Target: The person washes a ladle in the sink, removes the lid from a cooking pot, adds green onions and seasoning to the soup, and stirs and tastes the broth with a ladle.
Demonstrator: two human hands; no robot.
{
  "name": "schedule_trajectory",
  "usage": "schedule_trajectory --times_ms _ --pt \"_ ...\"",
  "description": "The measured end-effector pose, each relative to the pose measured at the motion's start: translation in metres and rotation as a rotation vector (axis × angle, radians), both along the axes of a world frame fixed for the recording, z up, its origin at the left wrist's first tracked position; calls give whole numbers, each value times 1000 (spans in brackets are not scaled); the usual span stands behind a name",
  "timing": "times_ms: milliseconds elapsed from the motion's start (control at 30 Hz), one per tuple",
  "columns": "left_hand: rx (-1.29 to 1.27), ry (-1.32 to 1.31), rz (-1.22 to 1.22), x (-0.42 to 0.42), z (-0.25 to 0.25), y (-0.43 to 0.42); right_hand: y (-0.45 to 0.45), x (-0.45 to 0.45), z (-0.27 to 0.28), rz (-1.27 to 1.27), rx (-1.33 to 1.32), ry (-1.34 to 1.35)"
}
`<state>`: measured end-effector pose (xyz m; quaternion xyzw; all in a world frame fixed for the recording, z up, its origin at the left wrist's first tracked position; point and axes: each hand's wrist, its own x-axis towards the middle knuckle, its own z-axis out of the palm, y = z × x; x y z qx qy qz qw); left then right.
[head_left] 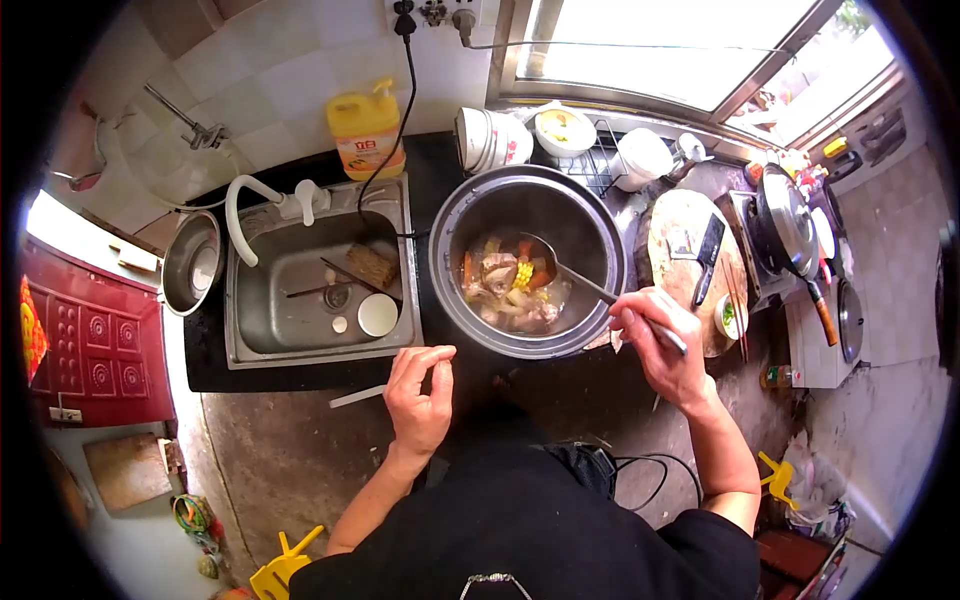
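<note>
My right hand (660, 338) is closed round the handle of a metal ladle (588, 287). The ladle's bowl is down in a large round pot (452, 318), among meat pieces (497, 272), carrot chunks (540, 279) and broth. A yellow piece of corn (524, 274) shows at the ladle's bowl. My left hand (420, 398) hovers in front of the counter, between the sink and the pot. Its fingers are loosely bent with the thumb apart, and nothing shows in them.
Left of the pot is a steel sink (262, 310) holding chopsticks, a scrubber and a white round lid. A cleaver (709, 250) lies on the round chopping board (668, 215) at the right. Beyond it, a wok (785, 225) stands on the stove. A yellow detergent jug (365, 130) is behind the sink.
</note>
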<state>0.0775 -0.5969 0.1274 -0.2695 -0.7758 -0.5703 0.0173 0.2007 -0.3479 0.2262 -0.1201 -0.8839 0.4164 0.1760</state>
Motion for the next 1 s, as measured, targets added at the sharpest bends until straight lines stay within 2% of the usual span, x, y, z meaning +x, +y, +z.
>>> schedule_trajectory --times_ms 233,400,500,800,1000 --pt "-17 -14 -7 -3 -3 1 0 13 13 119 231 52" --pt "-22 -19 -15 -5 -5 1 -1 23 27 129 248 54" --pt "-27 -25 -22 -8 -7 1 0 30 30 185 323 57" --pt "7 -18 -4 -9 -7 3 5 51 36 331 290 44" --pt "-7 -35 -8 -8 -8 4 8 55 39 401 361 10"
